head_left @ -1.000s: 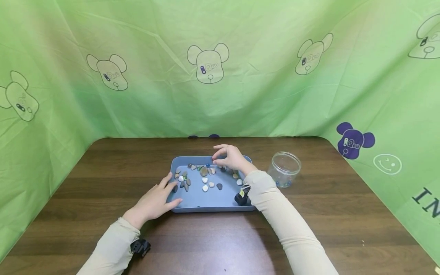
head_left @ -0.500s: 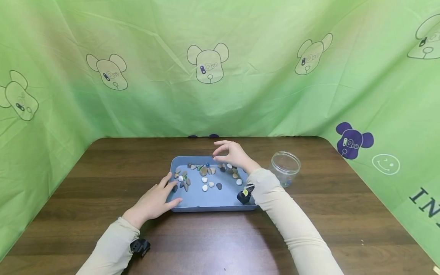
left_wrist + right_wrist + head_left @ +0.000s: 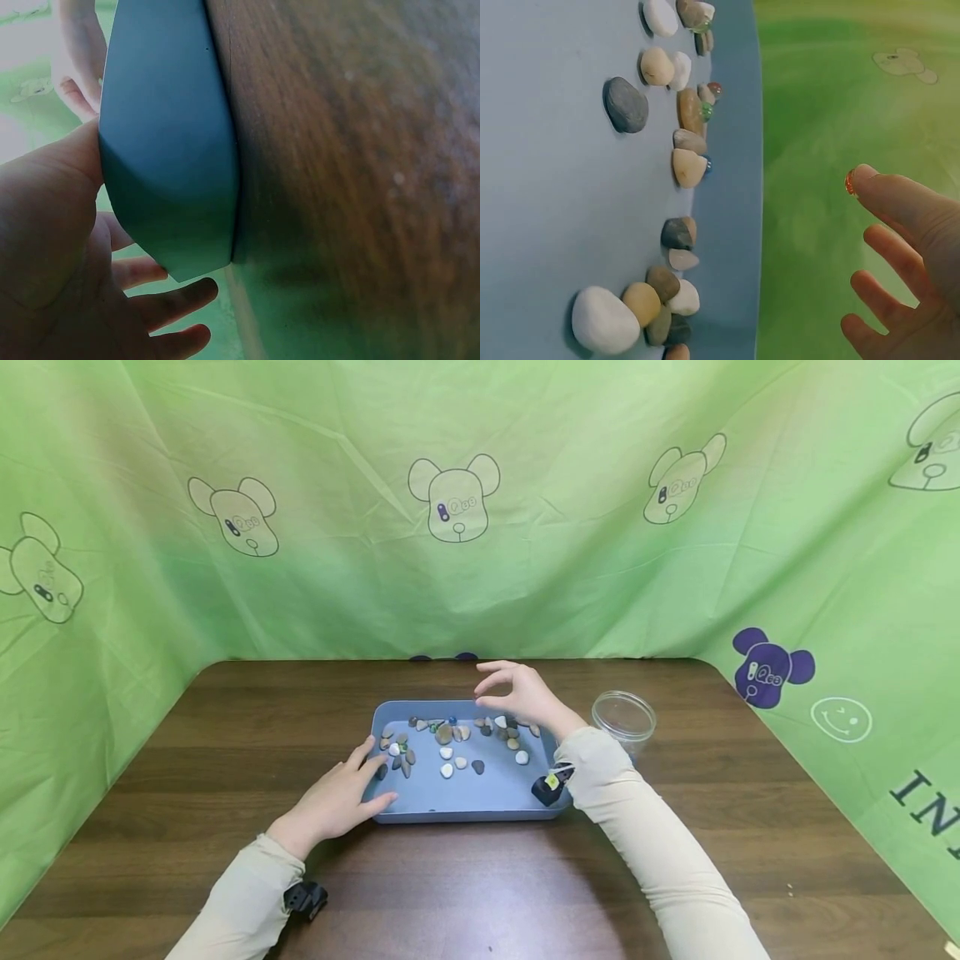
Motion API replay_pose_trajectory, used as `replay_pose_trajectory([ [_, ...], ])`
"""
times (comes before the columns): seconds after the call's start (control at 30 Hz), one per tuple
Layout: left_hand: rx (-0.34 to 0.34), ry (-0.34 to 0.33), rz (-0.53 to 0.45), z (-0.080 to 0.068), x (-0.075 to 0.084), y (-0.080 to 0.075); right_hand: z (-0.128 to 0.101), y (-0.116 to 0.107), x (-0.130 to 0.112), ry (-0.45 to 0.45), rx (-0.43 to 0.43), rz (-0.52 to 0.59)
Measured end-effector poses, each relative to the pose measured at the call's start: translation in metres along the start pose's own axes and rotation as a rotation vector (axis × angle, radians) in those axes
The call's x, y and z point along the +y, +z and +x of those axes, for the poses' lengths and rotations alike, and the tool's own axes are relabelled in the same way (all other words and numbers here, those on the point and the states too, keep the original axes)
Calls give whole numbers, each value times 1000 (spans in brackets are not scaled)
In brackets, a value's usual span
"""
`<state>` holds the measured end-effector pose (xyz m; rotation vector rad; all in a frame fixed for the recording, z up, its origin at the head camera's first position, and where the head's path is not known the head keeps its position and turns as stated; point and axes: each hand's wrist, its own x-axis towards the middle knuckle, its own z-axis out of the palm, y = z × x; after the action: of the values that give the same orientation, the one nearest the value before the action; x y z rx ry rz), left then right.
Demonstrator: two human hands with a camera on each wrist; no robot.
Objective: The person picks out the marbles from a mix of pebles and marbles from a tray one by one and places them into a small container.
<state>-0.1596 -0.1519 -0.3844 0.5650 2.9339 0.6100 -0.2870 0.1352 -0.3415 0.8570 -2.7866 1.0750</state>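
— Since a second ago my right hand (image 3: 525,693) has lifted off the pebbles (image 3: 450,745), toward the far rim. What's nearest?

— Left hand (image 3: 337,797), fingers spread flat against the blue tray's (image 3: 457,797) near-left corner.

— And farther out?

— I'm pinching an orange bead (image 3: 850,181) between thumb and forefinger above the tray; the clear jar (image 3: 624,720) stands beyond, right.

Matt blue plastic tray (image 3: 457,802), smooth pebbles (image 3: 626,105), glossy orange glass bead (image 3: 850,182), dark wood-grain table (image 3: 480,877), clear plastic jar (image 3: 624,720).
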Motion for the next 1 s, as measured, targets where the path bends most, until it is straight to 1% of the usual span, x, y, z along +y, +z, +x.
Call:
replay_pose_trajectory([
  [0.13, 1, 0, 0, 0, 1, 0, -5, -6, 1, 1, 15, -8],
  [0.27, 5, 0, -2, 0, 1, 0, -9, -12, 3, 21, 29, 10],
  [0.47, 49, 28, 39, 0, 0, 2, -19, -21, 10, 63, 44, 46],
  [0.77, 82, 46, 83, 0, 0, 3, -33, -31, 17, 60, 85, 38],
  [1.0, 125, 49, 150, 1, -1, 4, -42, -40, 21, 63, 108, 34],
])
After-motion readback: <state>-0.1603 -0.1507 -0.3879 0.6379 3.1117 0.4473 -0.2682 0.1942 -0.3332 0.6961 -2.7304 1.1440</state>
